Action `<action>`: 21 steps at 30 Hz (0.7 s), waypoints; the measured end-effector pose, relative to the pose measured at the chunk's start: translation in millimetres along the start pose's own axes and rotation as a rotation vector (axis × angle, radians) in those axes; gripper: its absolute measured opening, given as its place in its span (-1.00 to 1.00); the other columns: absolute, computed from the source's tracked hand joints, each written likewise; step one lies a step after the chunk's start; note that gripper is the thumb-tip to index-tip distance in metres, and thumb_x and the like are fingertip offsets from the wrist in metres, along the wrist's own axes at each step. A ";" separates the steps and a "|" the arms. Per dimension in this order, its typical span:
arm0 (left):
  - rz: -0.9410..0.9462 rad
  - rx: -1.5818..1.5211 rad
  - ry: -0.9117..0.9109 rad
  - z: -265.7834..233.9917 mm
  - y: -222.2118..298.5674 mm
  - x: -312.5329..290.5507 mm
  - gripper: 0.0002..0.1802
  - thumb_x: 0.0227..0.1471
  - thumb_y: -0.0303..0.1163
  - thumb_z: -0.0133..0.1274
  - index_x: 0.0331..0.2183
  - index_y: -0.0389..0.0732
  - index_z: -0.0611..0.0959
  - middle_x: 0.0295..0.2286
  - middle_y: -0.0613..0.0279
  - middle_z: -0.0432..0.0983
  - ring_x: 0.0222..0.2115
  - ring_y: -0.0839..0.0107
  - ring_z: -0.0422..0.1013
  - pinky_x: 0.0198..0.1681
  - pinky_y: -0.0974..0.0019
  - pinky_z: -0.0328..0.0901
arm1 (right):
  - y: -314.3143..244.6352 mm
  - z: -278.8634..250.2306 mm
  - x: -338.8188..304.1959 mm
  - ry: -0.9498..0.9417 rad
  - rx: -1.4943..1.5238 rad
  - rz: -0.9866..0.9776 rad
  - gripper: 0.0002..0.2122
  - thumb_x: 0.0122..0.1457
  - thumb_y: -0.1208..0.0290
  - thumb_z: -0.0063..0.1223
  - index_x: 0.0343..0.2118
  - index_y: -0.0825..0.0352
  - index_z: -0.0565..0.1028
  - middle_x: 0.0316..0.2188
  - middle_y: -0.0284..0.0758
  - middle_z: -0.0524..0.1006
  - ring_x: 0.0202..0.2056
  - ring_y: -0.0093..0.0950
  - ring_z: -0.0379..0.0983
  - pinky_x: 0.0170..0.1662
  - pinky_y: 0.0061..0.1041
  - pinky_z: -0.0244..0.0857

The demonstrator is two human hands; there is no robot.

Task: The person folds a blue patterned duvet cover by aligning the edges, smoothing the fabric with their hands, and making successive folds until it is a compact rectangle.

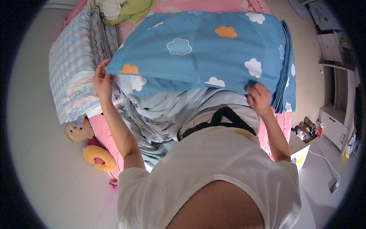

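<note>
A blue bed cover [213,57] printed with white, orange and dotted clouds lies spread across the bed, its layers stacked in folds along the right side. My left hand [103,80] is closed on its near left corner, thumb and fingers pinching the cloth. Farther right, my right hand [260,97] grips the cover's near edge, its fingers curled over the fabric. Between my body and that edge lies a rumpled pale grey-blue blanket [152,110], partly under the cover.
At left are a checked pillow [72,65], a teddy bear [79,131] and an orange ring-shaped cushion [100,157]. Green and white cloth [129,11] is bunched at the far left. Right of the bed stand a white box [301,152], shoes [305,128] and a cabinet [335,122]; a cable [328,164] crosses the floor.
</note>
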State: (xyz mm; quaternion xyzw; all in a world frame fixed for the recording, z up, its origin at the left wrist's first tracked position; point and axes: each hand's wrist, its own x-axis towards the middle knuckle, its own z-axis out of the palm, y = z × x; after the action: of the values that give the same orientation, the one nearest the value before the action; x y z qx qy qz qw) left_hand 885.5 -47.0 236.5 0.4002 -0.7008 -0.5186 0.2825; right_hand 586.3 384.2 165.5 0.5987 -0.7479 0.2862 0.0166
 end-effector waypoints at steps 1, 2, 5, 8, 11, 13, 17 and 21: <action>0.088 0.061 0.049 1.6 1.0 1.5 -0.66 0.01 -0.61 -0.09 -0.12 -0.23 0.49 -0.47 0.38 0.43 -0.53 0.66 0.29 -0.51 0.58 0.18 | -0.9 -2.7 3.2 0.011 0.010 -0.002 -0.75 -0.30 0.49 0.12 -0.45 0.26 0.42 -0.51 -0.29 0.33 -0.49 -0.27 0.34 -0.46 -0.33 0.25; 0.175 0.122 0.098 5.3 2.4 5.2 -0.67 0.02 -0.59 -0.10 -0.11 -0.23 0.49 -0.46 0.38 0.44 -0.55 0.66 0.29 -0.51 0.58 0.18 | -1.7 -3.8 5.5 0.022 0.020 -0.004 -0.75 -0.30 0.48 0.13 -0.45 0.26 0.42 -0.50 -0.29 0.33 -0.49 -0.27 0.34 -0.46 -0.33 0.25; 0.175 0.141 0.115 8.7 -5.9 9.1 -0.67 0.03 -0.57 -0.11 -0.10 -0.23 0.47 -0.46 0.35 0.45 -0.58 0.64 0.29 -0.53 0.57 0.20 | -5.2 -5.7 8.1 -0.027 0.082 0.058 -0.71 -0.28 0.42 0.18 -0.41 0.27 0.40 -0.46 -0.27 0.34 -0.43 -0.25 0.34 -0.40 -0.30 0.25; -0.046 -0.047 0.110 14.1 6.3 5.6 -0.66 0.04 -0.56 -0.11 -0.08 -0.24 0.45 -0.49 0.31 0.45 -0.60 0.62 0.30 -0.54 0.57 0.20 | -18.4 -3.6 11.5 -0.012 0.009 0.180 -0.62 -0.27 0.37 0.23 -0.30 0.26 0.40 -0.39 -0.24 0.34 -0.32 -0.23 0.32 -0.29 -0.29 0.24; -0.069 -0.059 0.061 21.0 16.6 -1.3 -0.65 0.04 -0.54 -0.11 -0.07 -0.24 0.43 -0.56 0.29 0.42 -0.64 0.59 0.29 -0.58 0.54 0.19 | -29.9 6.4 27.5 0.002 -0.030 0.222 -0.52 -0.27 0.39 0.25 -0.19 0.24 0.39 -0.34 -0.22 0.33 -0.24 -0.21 0.30 -0.21 -0.29 0.21; 0.051 0.027 -0.011 15.4 14.6 0.8 -0.65 0.04 -0.53 -0.11 -0.08 -0.25 0.44 -0.60 0.29 0.41 -0.66 0.59 0.27 -0.60 0.53 0.18 | -37.2 15.5 48.5 -0.017 0.034 0.177 -0.48 -0.28 0.42 0.25 -0.13 0.23 0.38 -0.32 -0.23 0.33 -0.24 -0.22 0.29 -0.20 -0.30 0.21; 0.133 -0.272 0.274 -38.8 2.8 19.8 -0.78 0.06 -0.52 -0.15 -0.25 -0.28 0.54 -0.68 0.34 0.34 -0.69 0.63 0.21 -0.63 0.55 0.10 | -65.8 28.3 103.9 -0.080 0.125 0.094 -0.43 -0.29 0.47 0.24 -0.07 0.23 0.37 -0.31 -0.23 0.33 -0.25 -0.23 0.29 -0.18 -0.31 0.21; 0.040 -0.012 0.211 -21.2 17.7 3.1 -0.82 0.08 -0.45 -0.13 -0.32 -0.25 0.56 -0.68 0.35 0.35 -0.69 0.62 0.22 -0.65 0.54 0.12 | -99.2 60.3 165.4 -0.122 0.182 -0.035 -0.39 -0.29 0.54 0.20 -0.02 0.22 0.34 -0.28 -0.23 0.32 -0.21 -0.25 0.28 -0.14 -0.34 0.22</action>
State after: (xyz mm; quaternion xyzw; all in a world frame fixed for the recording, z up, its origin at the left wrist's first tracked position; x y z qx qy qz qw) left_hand 896.3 -57.9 259.7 0.4371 -0.6718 -0.4719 0.3673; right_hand 648.5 198.9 216.4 0.6270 -0.7079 0.3156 -0.0783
